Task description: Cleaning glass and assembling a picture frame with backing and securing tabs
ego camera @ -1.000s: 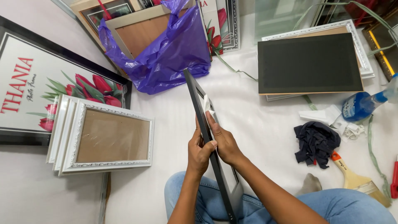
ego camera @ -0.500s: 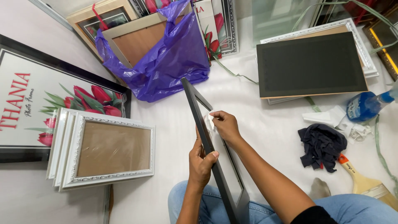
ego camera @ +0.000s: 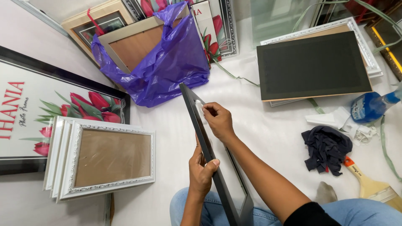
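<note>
Nearest us, our left hand (ego camera: 202, 169) is closed around the edge of a black picture frame (ego camera: 211, 159), thumb over the front rail, holding it on edge above our jeans-clad lap; the frame runs from our knees up toward the middle of the white floor. Our right hand (ego camera: 218, 119) is pinched shut on a small white cloth (ego camera: 199, 107), or perhaps a tissue, pressed to the frame's upper part near its far corner. To the left a stack of white ornate frames (ego camera: 104, 159) lies flat; to the right sit a dark rag (ego camera: 327, 147) and a paintbrush (ego camera: 370, 184); farther right a blue spray bottle (ego camera: 370, 106). Beyond lie a black backing board (ego camera: 312, 65) and a purple plastic bag (ego camera: 167, 62) over a wooden frame.
</note>
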